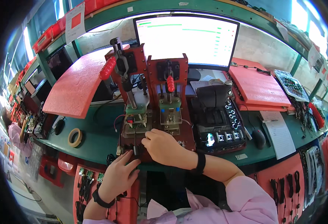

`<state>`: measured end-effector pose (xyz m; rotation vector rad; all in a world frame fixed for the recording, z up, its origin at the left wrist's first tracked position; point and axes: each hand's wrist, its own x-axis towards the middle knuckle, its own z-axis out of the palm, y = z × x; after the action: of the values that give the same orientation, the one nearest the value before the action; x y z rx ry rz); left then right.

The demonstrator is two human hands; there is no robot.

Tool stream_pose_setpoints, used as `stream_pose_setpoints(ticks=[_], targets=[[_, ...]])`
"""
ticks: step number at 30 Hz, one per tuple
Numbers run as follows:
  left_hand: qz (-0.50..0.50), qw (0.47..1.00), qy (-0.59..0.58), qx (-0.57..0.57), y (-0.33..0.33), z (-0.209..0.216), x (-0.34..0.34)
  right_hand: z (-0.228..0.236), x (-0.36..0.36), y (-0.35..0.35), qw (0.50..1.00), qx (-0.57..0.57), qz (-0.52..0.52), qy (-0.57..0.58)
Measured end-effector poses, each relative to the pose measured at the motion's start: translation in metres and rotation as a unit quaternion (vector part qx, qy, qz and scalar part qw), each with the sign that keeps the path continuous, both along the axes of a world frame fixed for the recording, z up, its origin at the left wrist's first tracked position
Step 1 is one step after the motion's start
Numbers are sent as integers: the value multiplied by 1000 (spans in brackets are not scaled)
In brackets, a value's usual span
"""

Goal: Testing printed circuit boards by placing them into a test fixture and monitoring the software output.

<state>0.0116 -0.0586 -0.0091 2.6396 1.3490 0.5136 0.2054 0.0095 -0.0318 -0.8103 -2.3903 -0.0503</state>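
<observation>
My right hand is curled in front of the left clamp fixture, its fingertips close to a thin dark cable. Whatever those fingers pinch is hidden. On the near side, my left hand reaches up with its fingers a little apart. Its fingertips lie beside a short black cylinder on the cable, and I cannot tell whether they touch it. A small green circuit board sits in the left fixture under its upright plunger. The right clamp fixture, with a red handle, stands alongside.
Right of the fixtures stands a black test box with lit digits. A computer mouse and a paper sheet lie farther right. Tape rests at left. Behind is a monitor; pink foam boards flank the bench.
</observation>
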Motion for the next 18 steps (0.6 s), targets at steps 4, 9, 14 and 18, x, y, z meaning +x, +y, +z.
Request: stream_pose_setpoints(ticks=[4,9,14,18], targets=[[-1,1000,-2,11,1,-2,1,3,6,-8,1000,-16,-1,-19],[6,1000,-8,5,-2,2,5,-1,0,-9,998,-21,21,-49],[5,1000,-2,1,-1,3,8,-2,7,-2,998,-45,42,-29],[18,1000,-3,-15,-2,3,8,0,2,-2,998,-22,49,-38]])
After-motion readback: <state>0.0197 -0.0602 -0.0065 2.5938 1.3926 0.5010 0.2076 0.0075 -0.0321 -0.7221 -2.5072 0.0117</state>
